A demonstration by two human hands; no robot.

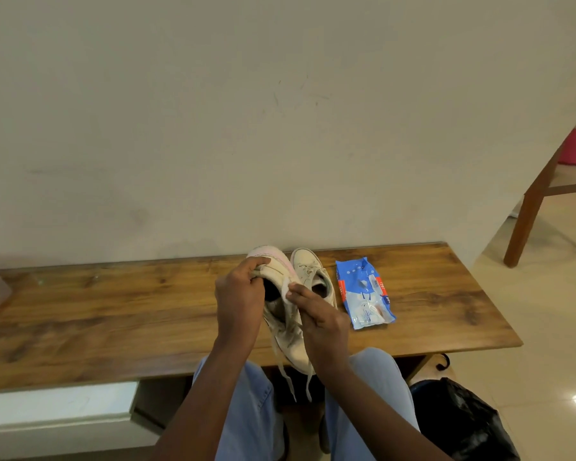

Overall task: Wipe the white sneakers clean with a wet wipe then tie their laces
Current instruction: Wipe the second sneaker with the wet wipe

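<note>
Wiping in progress: left hand grips the raised white canvas sneaker over the wooden counter; right hand presses a white wet wipe against it. Second white sneaker rests on the counter; laces hang untied.

We see the left hand gripping the heel of a white sneaker held over the bench, its pink sole turned up at the far end and its laces hanging loose. The right hand presses a wipe against the shoe's side. A second sneaker stands on the bench just beside it, with a blue wipe pack lying to its right. A black bag sits on the floor.
</note>
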